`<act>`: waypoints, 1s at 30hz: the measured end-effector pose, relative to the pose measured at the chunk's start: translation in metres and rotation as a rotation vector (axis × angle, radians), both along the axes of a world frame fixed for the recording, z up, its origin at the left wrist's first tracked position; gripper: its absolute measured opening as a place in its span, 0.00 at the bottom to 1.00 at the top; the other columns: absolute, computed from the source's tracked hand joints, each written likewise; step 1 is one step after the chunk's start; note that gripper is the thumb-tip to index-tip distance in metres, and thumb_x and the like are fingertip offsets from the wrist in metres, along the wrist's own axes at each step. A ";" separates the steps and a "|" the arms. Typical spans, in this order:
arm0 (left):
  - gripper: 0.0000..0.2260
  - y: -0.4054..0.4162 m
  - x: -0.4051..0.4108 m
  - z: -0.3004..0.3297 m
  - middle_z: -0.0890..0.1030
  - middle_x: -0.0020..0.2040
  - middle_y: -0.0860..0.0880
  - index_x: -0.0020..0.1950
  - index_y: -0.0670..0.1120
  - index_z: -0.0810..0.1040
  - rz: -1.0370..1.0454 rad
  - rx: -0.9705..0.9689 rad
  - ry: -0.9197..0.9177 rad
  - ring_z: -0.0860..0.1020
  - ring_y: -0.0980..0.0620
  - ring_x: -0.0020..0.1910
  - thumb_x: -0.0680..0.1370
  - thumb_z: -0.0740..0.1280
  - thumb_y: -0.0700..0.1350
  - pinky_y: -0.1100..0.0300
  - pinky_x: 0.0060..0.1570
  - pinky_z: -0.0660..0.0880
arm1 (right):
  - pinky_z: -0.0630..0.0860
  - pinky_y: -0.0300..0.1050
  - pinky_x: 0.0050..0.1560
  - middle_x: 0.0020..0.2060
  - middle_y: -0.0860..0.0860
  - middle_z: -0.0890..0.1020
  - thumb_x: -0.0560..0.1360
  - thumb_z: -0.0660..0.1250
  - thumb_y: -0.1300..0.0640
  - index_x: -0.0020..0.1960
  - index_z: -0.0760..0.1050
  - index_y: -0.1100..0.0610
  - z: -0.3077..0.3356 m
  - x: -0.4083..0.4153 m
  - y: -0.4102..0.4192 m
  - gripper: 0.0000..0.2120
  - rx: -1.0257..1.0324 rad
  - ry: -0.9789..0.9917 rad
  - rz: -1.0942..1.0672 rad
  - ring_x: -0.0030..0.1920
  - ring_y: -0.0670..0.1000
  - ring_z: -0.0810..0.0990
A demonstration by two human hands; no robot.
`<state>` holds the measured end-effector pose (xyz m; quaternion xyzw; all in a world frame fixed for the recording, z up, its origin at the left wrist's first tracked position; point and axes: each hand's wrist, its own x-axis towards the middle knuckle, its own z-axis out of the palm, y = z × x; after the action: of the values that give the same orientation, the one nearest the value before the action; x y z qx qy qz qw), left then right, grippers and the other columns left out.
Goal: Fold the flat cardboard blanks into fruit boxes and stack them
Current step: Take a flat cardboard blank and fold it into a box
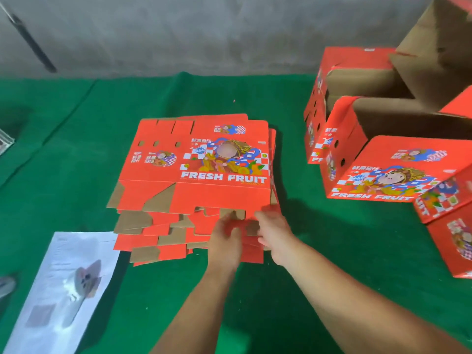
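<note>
- Reaching in from the head view, both hands meet at the near edge of the pile of flat blanks [194, 175], which lies mid-table on the green cloth [76, 149].
- The left hand [226, 241] has its fingers curled onto a red bottom flap [237, 226] at the pile's near edge; it looks like a pinch on that flap.
- The right hand [273, 233] sits just beside it, fingers hooked at the same near edge. Whether it truly grips the cardboard or only touches it, I cannot tell for sure, though it reads as a hold.
- The two hands are close together, almost touching, neither one lifted off the pile.
- The top blank [204, 154] lies flat, "FRESH FRUIT" print up, not yet opened into a box.
- Off to the right, the folded boxes [383, 149] are gathered against the wall, some tipped on their sides with brown insides showing, so several are done.
- The pile looks many blanks deep, so by my reckoning plenty of folding is left.
- A white printed sheet [63, 290] lies near left, apart from the work.
</note>
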<state>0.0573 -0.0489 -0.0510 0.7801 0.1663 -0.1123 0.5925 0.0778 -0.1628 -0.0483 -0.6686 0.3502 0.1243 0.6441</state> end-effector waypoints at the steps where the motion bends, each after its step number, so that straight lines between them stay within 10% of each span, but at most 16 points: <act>1: 0.19 0.003 0.002 -0.004 0.82 0.63 0.52 0.68 0.51 0.77 -0.041 0.044 -0.010 0.79 0.49 0.64 0.77 0.64 0.45 0.45 0.69 0.72 | 0.79 0.63 0.62 0.46 0.51 0.78 0.79 0.68 0.50 0.47 0.72 0.50 -0.001 0.006 0.003 0.06 -0.015 0.004 -0.074 0.45 0.53 0.79; 5: 0.24 0.006 0.012 -0.015 0.79 0.67 0.50 0.73 0.49 0.74 -0.033 -0.049 0.003 0.77 0.50 0.67 0.76 0.64 0.47 0.46 0.72 0.70 | 0.78 0.56 0.58 0.60 0.56 0.75 0.76 0.72 0.46 0.58 0.72 0.54 -0.004 0.019 0.009 0.17 -0.185 0.083 -0.169 0.57 0.61 0.78; 10: 0.17 0.009 0.015 -0.020 0.77 0.64 0.50 0.68 0.48 0.78 -0.038 0.000 -0.133 0.75 0.50 0.68 0.81 0.64 0.37 0.51 0.74 0.68 | 0.75 0.42 0.33 0.46 0.54 0.83 0.84 0.63 0.53 0.60 0.76 0.56 0.002 0.021 -0.001 0.09 0.198 0.019 -0.258 0.37 0.50 0.81; 17: 0.33 0.020 0.003 -0.011 0.70 0.62 0.50 0.78 0.64 0.64 -0.137 0.757 -0.458 0.68 0.44 0.58 0.75 0.71 0.54 0.48 0.59 0.63 | 0.79 0.44 0.40 0.44 0.54 0.88 0.84 0.62 0.63 0.57 0.74 0.51 0.028 -0.010 -0.063 0.08 0.349 -0.221 -0.434 0.40 0.53 0.88; 21: 0.44 0.012 -0.013 -0.004 0.64 0.57 0.46 0.83 0.64 0.51 -0.079 0.881 -0.538 0.64 0.44 0.52 0.72 0.73 0.58 0.41 0.57 0.66 | 0.78 0.45 0.42 0.40 0.52 0.88 0.84 0.61 0.63 0.61 0.76 0.51 0.050 -0.028 -0.104 0.11 0.213 -0.341 -0.436 0.36 0.50 0.87; 30: 0.37 0.006 -0.004 0.028 0.71 0.71 0.54 0.79 0.64 0.63 -0.294 0.845 -0.405 0.71 0.41 0.67 0.73 0.75 0.58 0.40 0.65 0.69 | 0.56 0.38 0.20 0.25 0.50 0.70 0.81 0.63 0.66 0.73 0.73 0.52 0.072 -0.082 -0.177 0.22 0.059 -0.378 -0.298 0.21 0.45 0.61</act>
<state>0.0531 -0.0429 -0.0229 0.9737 -0.0332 0.0365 0.2226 -0.0047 -0.3400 0.0234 -0.6019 0.3146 -0.0892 0.7285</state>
